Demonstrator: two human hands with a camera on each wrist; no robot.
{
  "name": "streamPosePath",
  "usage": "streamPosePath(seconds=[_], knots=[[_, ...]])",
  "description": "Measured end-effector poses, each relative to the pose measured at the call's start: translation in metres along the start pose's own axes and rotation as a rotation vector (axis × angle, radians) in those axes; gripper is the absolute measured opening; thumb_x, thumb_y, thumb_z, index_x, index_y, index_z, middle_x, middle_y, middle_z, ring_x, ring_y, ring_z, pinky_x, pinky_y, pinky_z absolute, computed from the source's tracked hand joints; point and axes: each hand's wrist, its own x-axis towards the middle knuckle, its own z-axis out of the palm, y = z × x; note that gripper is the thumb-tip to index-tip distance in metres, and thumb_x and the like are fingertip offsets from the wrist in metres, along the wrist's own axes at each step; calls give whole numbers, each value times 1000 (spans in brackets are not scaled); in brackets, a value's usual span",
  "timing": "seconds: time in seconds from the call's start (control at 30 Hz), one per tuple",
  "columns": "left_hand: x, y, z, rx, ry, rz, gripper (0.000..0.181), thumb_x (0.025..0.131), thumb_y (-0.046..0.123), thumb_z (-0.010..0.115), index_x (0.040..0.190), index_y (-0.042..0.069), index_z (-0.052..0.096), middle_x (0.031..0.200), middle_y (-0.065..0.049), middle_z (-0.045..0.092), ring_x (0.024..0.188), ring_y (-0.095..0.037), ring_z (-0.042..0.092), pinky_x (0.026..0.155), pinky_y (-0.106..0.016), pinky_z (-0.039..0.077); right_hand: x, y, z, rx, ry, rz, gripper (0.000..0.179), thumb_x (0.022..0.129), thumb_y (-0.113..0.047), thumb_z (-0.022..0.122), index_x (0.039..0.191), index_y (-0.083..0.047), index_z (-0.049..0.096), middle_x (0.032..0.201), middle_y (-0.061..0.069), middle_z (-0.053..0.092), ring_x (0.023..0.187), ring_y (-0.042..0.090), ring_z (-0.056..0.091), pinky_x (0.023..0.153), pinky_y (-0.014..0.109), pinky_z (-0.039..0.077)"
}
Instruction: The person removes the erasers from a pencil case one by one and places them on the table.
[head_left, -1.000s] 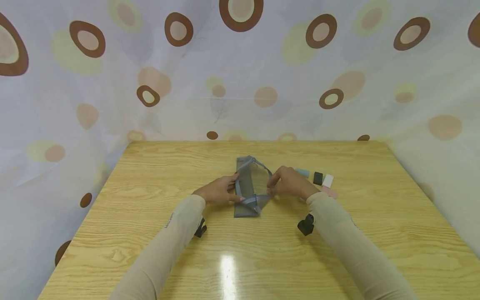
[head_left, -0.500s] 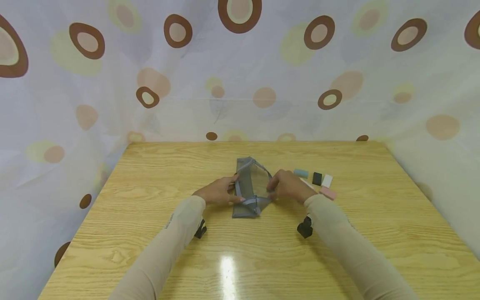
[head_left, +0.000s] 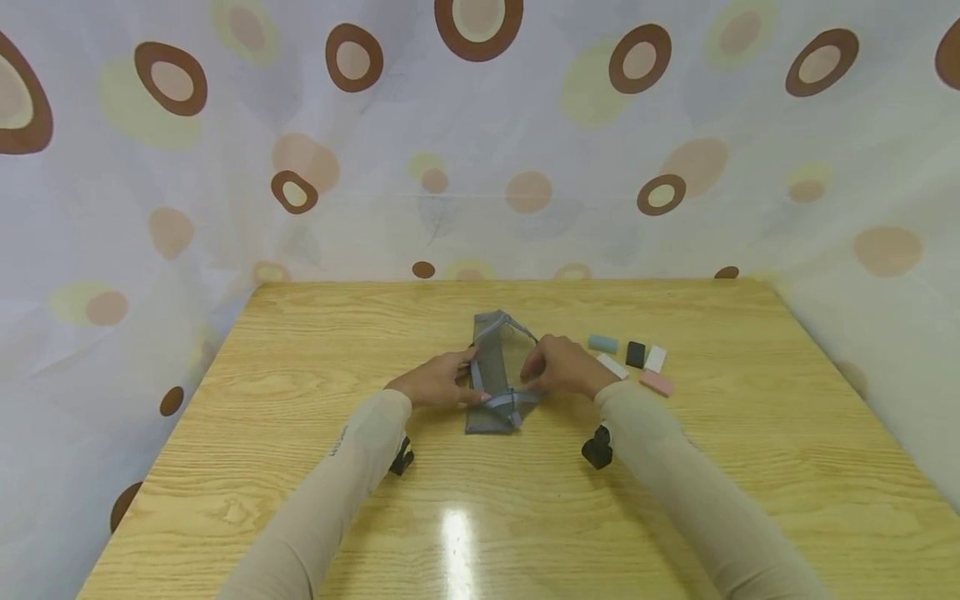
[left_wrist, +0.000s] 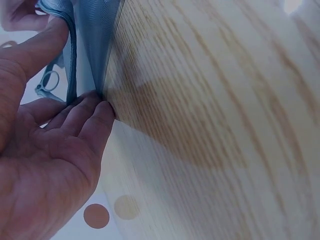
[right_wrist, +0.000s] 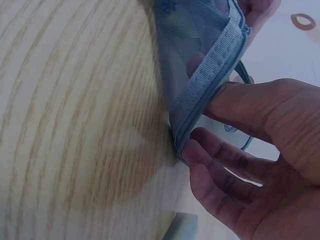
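Observation:
A grey-blue mesh zipper pouch point(head_left: 491, 367) lies on the table with its zip spread wide, its zip pull ring showing in the left wrist view. My left hand point(head_left: 438, 380) grips the pouch's left side, thumb over the zip edge and fingertips low on the mesh point(left_wrist: 97, 45). My right hand point(head_left: 558, 367) is at the opposite zip edge point(right_wrist: 210, 75). In the right wrist view its thumb point(right_wrist: 245, 105) passes behind that edge and its curled fingers point(right_wrist: 200, 175) meet the zip's lower end.
Right of the pouch lie several small blocks: blue point(head_left: 603, 343), black point(head_left: 636, 354), two white, one point(head_left: 656, 359) beside the black and one point(head_left: 612, 367) nearer my right hand, and pink point(head_left: 657, 383). The wooden table point(head_left: 487, 500) meets a patterned curtain point(head_left: 480, 233) at the back.
My right hand has shifted slightly left over the pouch, and the nearer white block has come out from behind it. My left hand and the pouch stay nearly still.

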Motion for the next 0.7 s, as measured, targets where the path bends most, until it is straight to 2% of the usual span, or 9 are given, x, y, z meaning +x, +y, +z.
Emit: streamPosePath(seconds=[0.3, 0.43, 0.57, 0.7], knots=[[0, 1, 1, 0, 6, -3, 95, 94, 22, 75, 162, 2, 11, 168, -13, 13, 151, -29, 26, 120, -39, 31, -3, 0, 3, -9, 22, 5, 15, 85, -9, 81, 99, -3, 80, 102, 10, 77, 100, 29, 71, 93, 46, 57], [-1, 1, 1, -24, 8, 7, 95, 94, 21, 75, 162, 4, 11, 168, -12, 15, 151, -31, 26, 120, -41, 31, -6, 1, 0, -7, 41, -39, 18, 84, -12, 83, 98, -2, 80, 100, 9, 77, 98, 28, 72, 91, 46, 58], [-1, 3, 0, -40, 7, 10, 95, 94, 22, 75, 162, 5, 11, 167, -12, 17, 150, -32, 28, 120, -43, 31, -12, 2, -10, 19, 47, -46, 20, 86, -13, 82, 102, -1, 80, 106, 11, 75, 101, 31, 70, 88, 48, 59], [1, 4, -1, -24, 4, 20, 95, 95, 23, 75, 162, 5, 11, 167, -13, 18, 149, -34, 30, 120, -44, 32, -21, 3, -30, 54, 55, 12, 24, 89, -14, 80, 110, -2, 78, 122, 15, 70, 105, 35, 68, 88, 49, 59]])
